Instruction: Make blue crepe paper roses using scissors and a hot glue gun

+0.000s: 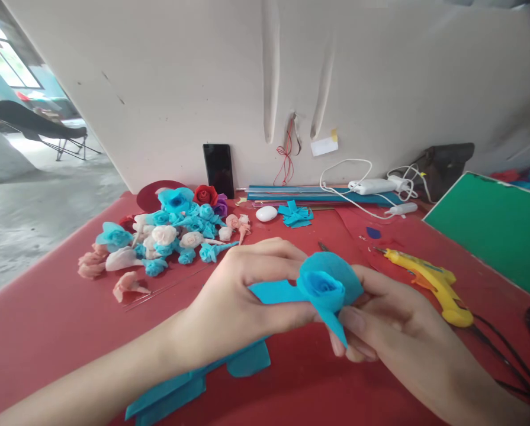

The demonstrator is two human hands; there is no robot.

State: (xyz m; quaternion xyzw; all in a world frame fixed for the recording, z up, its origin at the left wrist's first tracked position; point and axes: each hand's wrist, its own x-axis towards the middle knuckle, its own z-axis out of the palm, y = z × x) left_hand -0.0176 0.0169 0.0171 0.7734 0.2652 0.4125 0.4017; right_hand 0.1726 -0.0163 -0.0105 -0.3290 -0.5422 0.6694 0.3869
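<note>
Both hands hold a blue crepe paper flower (324,287) above the red table (300,390). Its petals wrap in a spiral around a darker centre, and a wide petal stands up behind. My left hand (247,296) pinches the flower's left side between thumb and fingers. On the other side, my right hand (389,325) grips its base, the thumb beside a pointed blue flap hanging down. Blue paper pieces (247,358) lie on the table below and behind my left hand, partly hidden by it.
A pile of paper flowers (164,234) lies at the left. At the right are a yellow hot glue gun (429,284) with a black cable and a green board (495,231). A phone (218,170), a white oval case (266,213) and a white power strip (375,187) sit towards the wall.
</note>
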